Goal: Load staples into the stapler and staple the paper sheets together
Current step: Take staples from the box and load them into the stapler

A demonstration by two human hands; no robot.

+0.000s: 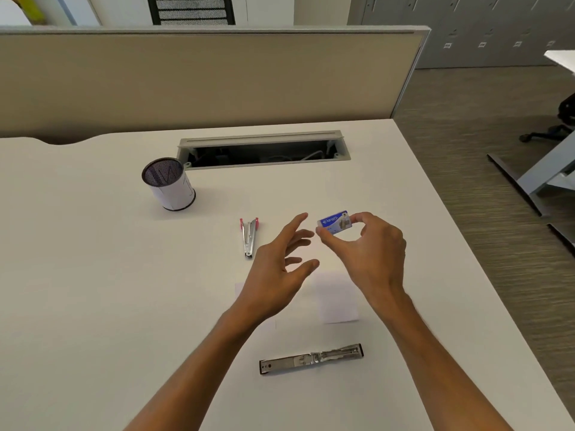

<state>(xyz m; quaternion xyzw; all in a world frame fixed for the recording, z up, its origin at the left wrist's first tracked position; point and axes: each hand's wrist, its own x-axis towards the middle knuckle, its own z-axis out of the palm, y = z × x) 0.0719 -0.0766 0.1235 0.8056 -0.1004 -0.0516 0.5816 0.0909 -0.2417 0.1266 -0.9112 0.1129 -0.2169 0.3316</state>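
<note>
Opened stapler (311, 359) nearest; paper sheets (339, 298) under hands; left (277, 272) loose, right (370, 244) pinching staple box (334, 223); mesh cup (169, 183) beyond

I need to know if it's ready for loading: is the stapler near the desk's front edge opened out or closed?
Opened out. The stapler lies unfolded flat in one long line, its metal channel facing up.

White desk (93, 306), opened stapler (311, 359), paper sheets (339, 300), mesh cup (169, 185), staple remover (249, 236)
</note>
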